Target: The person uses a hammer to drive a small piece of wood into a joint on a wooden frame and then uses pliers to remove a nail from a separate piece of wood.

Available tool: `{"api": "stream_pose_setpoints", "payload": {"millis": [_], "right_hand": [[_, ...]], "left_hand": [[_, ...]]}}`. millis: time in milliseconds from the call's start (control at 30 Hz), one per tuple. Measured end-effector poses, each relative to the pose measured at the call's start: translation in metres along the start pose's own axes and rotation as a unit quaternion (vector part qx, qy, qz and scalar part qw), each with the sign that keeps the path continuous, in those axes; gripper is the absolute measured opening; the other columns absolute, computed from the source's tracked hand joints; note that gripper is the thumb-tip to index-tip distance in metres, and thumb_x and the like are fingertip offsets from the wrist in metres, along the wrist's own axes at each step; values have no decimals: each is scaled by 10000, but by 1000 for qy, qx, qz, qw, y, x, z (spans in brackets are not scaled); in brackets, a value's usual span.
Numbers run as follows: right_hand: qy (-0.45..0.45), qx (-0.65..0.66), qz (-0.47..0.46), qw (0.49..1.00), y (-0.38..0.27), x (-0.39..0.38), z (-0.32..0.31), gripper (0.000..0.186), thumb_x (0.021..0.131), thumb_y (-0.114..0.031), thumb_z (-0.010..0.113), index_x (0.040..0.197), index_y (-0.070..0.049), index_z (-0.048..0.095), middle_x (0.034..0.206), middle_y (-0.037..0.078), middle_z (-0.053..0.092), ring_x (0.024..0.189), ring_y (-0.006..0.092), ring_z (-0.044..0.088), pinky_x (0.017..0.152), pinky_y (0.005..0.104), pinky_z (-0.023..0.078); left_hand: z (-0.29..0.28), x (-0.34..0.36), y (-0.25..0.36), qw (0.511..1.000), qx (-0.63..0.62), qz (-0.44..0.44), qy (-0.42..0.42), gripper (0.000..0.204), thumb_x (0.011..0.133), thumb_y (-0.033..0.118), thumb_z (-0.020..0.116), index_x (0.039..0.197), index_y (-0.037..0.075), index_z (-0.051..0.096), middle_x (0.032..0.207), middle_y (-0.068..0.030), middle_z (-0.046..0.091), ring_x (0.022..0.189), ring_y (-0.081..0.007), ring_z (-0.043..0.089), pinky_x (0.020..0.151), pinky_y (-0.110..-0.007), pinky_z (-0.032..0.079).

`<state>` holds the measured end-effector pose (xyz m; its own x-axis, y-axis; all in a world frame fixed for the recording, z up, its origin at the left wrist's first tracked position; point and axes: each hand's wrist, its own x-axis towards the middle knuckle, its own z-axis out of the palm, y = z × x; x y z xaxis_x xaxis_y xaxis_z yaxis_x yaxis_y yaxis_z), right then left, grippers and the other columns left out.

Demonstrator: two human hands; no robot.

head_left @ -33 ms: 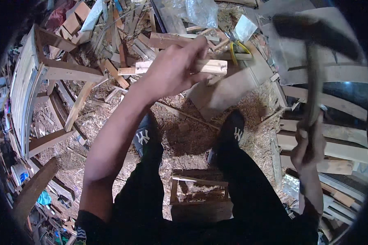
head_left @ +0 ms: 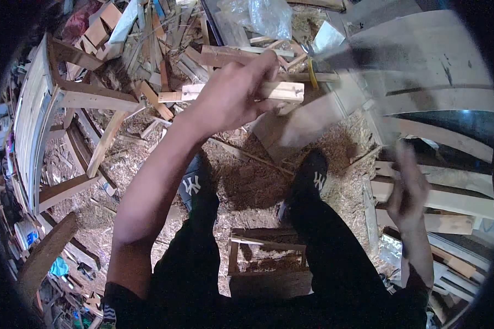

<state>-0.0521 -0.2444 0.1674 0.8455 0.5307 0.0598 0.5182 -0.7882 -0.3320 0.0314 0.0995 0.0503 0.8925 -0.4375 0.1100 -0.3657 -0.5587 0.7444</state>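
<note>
My left hand [head_left: 236,93] is closed around a short pale wood piece [head_left: 288,92], holding it level above the litter-strewn floor. Its right end sticks out past my fingers and seems to have dark nails or holes in it; the middle is hidden under my hand. At the right, my right hand [head_left: 410,194] grips the handle of a hammer [head_left: 380,118]. The hammer is smeared by motion and tilts up and left, toward the wood piece. Its head is too blurred to make out clearly.
Wooden frames with legs [head_left: 99,96] stand at the left, and several long slats [head_left: 433,175] lie at the right. Wood scraps and clear plastic [head_left: 271,19] cover the far floor, beside a yellow-handled tool [head_left: 313,74]. A low wooden stool [head_left: 269,285] is between my legs.
The hammer has swung left and down from its raised position at the upper right, and my right hand has tipped with it. My left hand and the wood piece have barely moved.
</note>
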Motion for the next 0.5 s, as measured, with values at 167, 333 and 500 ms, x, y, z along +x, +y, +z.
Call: {"api": "stream_pose_setpoints", "payload": {"millis": [167,333,500], "right_hand": [[96,29,-30,995,6,-5,12,723,853,148,579,1506,-156,521,854,169,636,718,306,647,688,387,546],[-138,-30,36,989,17,-2,6,639,881,137,575,1500,37,452,1051,198,725,876,266,724,736,353,574],[154,82,12,985,6,-17,7,700,884,123,600,1519,-155,504,830,151,636,695,271,637,646,372,519]], "left_hand": [[2,-4,-3,1000,2,24,17,495,794,159,812,1135,110,457,814,-194,681,834,-443,691,690,-529,532],[3,-4,-5,997,32,51,50,477,802,156,807,1121,104,456,838,-200,683,843,-452,685,710,-534,534],[-1,1,-2,1000,19,12,1,458,818,176,802,1114,100,461,836,-195,685,833,-444,690,705,-528,536]]}}
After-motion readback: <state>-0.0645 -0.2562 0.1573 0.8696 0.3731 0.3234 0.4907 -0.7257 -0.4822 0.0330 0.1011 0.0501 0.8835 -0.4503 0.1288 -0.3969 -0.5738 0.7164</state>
